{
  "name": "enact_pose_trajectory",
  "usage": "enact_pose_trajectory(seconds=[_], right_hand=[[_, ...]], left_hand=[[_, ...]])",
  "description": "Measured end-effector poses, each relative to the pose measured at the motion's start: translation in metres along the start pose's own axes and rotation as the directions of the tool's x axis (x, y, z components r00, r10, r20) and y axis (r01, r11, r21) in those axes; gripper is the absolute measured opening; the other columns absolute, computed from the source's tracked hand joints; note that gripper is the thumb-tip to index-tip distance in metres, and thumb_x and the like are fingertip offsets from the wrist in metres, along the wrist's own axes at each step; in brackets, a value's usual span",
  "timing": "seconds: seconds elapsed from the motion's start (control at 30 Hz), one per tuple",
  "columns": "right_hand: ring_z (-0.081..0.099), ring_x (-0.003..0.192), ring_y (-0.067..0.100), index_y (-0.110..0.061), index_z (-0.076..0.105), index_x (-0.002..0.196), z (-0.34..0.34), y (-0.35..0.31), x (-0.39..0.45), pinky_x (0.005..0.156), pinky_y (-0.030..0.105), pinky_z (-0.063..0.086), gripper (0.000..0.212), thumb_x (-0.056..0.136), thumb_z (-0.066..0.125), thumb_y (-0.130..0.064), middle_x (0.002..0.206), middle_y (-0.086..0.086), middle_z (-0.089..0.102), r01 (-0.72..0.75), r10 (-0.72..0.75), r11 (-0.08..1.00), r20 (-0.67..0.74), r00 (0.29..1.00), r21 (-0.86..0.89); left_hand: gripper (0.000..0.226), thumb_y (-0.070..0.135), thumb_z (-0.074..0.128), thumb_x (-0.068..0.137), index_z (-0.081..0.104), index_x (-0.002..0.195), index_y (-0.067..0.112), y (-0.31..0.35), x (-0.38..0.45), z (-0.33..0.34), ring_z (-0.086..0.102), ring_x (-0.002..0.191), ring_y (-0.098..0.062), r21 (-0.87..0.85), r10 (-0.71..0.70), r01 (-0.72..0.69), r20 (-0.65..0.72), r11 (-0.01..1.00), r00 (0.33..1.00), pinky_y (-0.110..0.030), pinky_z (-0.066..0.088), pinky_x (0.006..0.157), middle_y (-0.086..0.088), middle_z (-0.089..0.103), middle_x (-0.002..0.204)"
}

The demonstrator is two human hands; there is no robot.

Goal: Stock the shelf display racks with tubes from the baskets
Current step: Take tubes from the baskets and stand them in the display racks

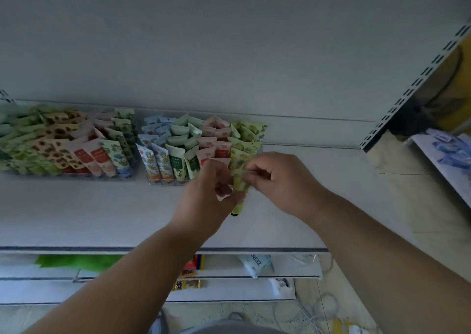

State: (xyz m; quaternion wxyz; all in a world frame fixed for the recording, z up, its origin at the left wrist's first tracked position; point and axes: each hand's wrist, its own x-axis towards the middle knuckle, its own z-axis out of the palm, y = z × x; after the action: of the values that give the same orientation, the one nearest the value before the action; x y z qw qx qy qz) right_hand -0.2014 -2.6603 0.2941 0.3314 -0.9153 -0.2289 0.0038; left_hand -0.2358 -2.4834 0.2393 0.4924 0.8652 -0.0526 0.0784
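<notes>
Two clear display racks stand at the back of the white shelf [76, 219]: the left rack [71, 175] and the right rack [165, 182], both packed with patterned tubes standing cap down. My left hand [204, 201] grips a pink tube [224, 193] and, beside it, a yellow-green tube [238, 196] whose dark cap points down toward the shelf. My right hand [277, 178] pinches the flat top end of the yellow-green tube, just in front of the right rack's rightmost column of yellow-green tubes [248, 140].
A slotted shelf upright [413, 84] runs diagonally at the right. A lower shelf [280, 270] holds packets and a white bag. Cables lie on the floor at bottom right. A neighbouring display with blue packs [448, 150] stands at far right.
</notes>
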Motion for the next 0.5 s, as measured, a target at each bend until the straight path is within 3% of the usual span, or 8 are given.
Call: enact_pose_trajectory(seconds=[0.07, 0.2, 0.3, 0.5], right_hand=[[0.055, 0.065, 0.007, -0.022, 0.069, 0.082, -0.008, 0.008, 0.0, 0.058, 0.026, 0.043, 0.009, 0.09, 0.067, -0.026, 0.073, -0.009, 0.062, -0.019, 0.018, 1.0, -0.118, 0.993, -0.009], [0.057, 0.069, 0.009, -0.019, 0.07, 0.085, -0.019, 0.018, 0.009, 0.061, 0.028, 0.046, 0.009, 0.09, 0.066, -0.026, 0.076, -0.006, 0.062, -0.017, -0.01, 0.995, -0.265, 0.964, -0.101], [0.056, 0.071, 0.007, -0.017, 0.069, 0.085, -0.013, 0.024, 0.017, 0.063, 0.029, 0.047, 0.009, 0.09, 0.066, -0.023, 0.078, -0.006, 0.062, 0.019, -0.047, 0.993, -0.241, 0.969, -0.118], [0.055, 0.073, 0.01, -0.014, 0.068, 0.085, -0.002, 0.029, 0.026, 0.063, 0.028, 0.047, 0.011, 0.091, 0.064, -0.022, 0.08, -0.004, 0.061, 0.068, -0.102, 0.986, -0.235, 0.967, -0.151]], left_hand=[[0.037, 0.029, 0.078, 0.075, 0.049, 0.098, 0.025, -0.01, -0.003, 0.003, 0.055, 0.078, -0.005, 0.134, 0.011, -0.011, 0.001, 0.991, 1.0, -0.021, 0.047, 0.065, 0.014, 0.058, 0.085], [0.028, 0.042, 0.062, 0.083, 0.056, 0.103, 0.022, -0.04, -0.012, 0.009, 0.053, 0.097, -0.019, 0.471, 0.048, -0.1, 0.12, 0.877, 0.992, -0.034, 0.047, 0.083, 0.006, 0.059, 0.1], [0.034, 0.05, 0.048, 0.083, 0.057, 0.101, 0.023, -0.049, -0.015, 0.014, 0.054, 0.097, -0.022, 0.535, 0.071, -0.129, 0.128, 0.835, 0.989, -0.035, 0.045, 0.086, 0.005, 0.061, 0.099], [0.032, 0.047, 0.058, 0.085, 0.056, 0.106, 0.022, -0.052, -0.012, 0.016, 0.052, 0.099, -0.022, 0.566, 0.08, -0.137, 0.125, 0.813, 0.989, -0.035, 0.043, 0.088, 0.004, 0.061, 0.102]])
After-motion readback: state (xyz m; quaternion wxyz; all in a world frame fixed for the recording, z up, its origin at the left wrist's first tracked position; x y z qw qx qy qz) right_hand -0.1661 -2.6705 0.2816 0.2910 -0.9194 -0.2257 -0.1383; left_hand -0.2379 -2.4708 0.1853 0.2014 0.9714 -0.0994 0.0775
